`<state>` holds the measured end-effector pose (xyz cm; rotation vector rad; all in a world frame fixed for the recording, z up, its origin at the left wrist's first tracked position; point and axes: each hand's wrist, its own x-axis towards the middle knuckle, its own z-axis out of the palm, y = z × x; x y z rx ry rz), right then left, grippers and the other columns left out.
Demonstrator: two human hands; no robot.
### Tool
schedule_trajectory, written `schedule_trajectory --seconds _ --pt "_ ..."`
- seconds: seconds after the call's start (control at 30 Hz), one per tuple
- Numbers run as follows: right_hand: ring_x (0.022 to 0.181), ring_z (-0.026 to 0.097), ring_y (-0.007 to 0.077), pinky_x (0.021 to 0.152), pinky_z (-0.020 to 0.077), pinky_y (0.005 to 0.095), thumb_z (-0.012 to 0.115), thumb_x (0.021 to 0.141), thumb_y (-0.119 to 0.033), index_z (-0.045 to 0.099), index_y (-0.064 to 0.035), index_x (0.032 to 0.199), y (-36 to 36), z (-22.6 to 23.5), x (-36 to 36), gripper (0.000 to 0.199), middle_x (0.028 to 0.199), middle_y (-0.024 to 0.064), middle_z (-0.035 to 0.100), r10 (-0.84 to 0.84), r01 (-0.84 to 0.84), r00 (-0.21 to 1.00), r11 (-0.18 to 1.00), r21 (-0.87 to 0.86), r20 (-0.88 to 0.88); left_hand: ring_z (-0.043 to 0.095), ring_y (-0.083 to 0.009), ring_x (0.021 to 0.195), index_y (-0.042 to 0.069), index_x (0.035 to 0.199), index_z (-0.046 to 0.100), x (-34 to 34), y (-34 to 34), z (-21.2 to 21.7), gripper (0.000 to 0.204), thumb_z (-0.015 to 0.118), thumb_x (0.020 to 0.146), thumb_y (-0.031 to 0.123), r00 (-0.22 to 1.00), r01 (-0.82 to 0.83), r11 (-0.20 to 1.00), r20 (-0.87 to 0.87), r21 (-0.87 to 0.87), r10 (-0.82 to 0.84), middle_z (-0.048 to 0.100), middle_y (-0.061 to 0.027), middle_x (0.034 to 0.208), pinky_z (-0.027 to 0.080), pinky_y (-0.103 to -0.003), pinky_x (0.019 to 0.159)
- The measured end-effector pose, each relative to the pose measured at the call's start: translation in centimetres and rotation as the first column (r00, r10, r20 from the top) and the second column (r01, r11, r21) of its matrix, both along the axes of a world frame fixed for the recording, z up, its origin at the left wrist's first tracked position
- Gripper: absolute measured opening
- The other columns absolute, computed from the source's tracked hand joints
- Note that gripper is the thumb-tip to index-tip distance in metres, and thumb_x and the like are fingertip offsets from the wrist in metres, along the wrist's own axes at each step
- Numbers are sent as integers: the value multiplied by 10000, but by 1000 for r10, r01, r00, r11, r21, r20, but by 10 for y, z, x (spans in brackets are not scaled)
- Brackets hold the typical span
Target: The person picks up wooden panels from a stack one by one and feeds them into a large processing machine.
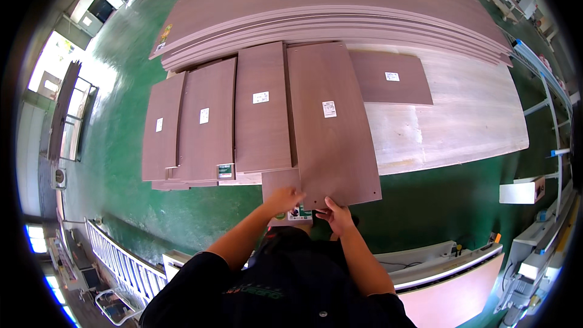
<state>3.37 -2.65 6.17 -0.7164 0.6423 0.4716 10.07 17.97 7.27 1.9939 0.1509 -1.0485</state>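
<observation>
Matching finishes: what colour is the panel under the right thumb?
Dull mauve-brown; the panel shows best in the head view.

A glossy green floor (115, 140) shines pale at upper left; a white slatted metal rack (124, 252) stands lower left.

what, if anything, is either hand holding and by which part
The right hand holds a labelled brown panel by its near edge, thumb on top. The left hand is by its near-left corner; its grip cannot be told.

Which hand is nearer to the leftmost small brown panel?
Left. The left hand is to the near right of that small panel; the right hand, holding another panel, is farther right.
</observation>
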Motion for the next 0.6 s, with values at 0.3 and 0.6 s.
schedule_trajectory --seconds 0.3,0.6 --pt "728 645 249 652 552 359 604 862 -256 559 77 927 10 -41 13 342 855 159 633 159 -167 985 975 -147 -65 611 -173 641 -32 912 576 -43 8 5 377 515 868 338 999 -46 999 -11 29 46 626 -106 738 492 -282 569" --pt "728 616 161 616 513 299 570 877 -245 539 -56 947 -28 -32 -35 204 838 72 618 434 -413 900 832 -370 -29 630 -292 738 6 876 587 -47 -42 18 356 540 841 357 971 4 999 237 49 -15 643 -134 753 479 -369 675"
